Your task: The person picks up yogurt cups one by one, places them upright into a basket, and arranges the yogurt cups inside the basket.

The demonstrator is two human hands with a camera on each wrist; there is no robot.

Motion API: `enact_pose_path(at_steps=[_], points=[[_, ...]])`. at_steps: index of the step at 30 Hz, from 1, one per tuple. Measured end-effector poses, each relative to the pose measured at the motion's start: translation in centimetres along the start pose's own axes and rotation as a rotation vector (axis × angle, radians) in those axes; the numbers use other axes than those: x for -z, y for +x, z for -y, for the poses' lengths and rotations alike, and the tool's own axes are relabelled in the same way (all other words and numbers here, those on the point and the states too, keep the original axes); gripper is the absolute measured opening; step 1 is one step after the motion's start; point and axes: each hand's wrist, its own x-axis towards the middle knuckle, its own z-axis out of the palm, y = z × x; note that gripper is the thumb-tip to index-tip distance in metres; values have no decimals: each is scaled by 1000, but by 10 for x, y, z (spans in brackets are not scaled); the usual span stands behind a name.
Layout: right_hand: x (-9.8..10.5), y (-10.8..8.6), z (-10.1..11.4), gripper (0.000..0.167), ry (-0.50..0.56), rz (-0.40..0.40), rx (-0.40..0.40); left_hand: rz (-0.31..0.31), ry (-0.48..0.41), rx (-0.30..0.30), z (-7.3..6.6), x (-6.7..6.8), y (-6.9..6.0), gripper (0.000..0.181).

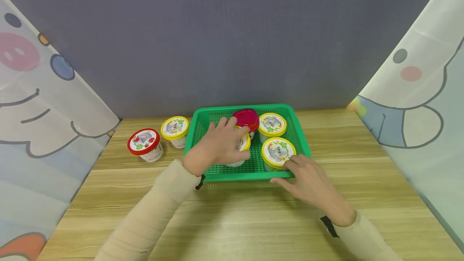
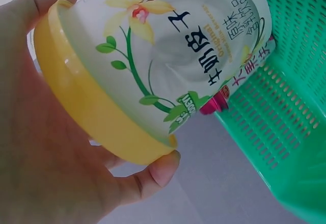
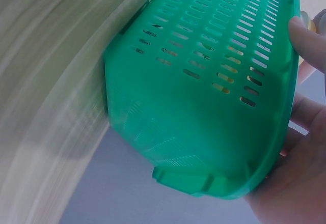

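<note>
The left hand [image 1: 222, 142] is holding a white round cup with a yellow plastic lid and a printed yellow flower [image 2: 153, 66], its thumb and fingers curling round the lid's edge; that cup is sitting within the left half of a green plastic rectangular basket with slotted walls [image 1: 301, 136], though whether its base is touching the basket floor I cannot tell; the right hand [image 1: 309, 178] is gripping the basket's near rim at the right corner, its thumb lying outside and its fingers reaching over the edge.

Beside the held cup, a round cup with a glossy magenta lid [image 1: 246, 119] is standing toward the basket's far wall; a far yellow-lidded round cup [image 1: 272, 124] and a near yellow-lidded round cup [image 1: 278, 152] are filling the right side, the near one resting just beside the right fingers.

Outside, left of the basket, a red-lidded white round cup [image 1: 145, 142] and an outer yellow-lidded white round cup [image 1: 175, 129] are standing upright on the pale wood-grained table [image 1: 239, 220]; a plain dark grey panel [image 1: 232, 43] is rising behind.
</note>
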Motion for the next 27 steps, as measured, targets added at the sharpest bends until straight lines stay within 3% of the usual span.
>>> enact_pose_path(at_steps=[18, 27], points=[[-1, -1, 0, 40, -7, -8, -2, 77, 17, -7, -12, -5, 18, 63], [-1, -1, -1, 39, -4, -21, 11, 163, 25, -4, -17, -4, 27, 69]])
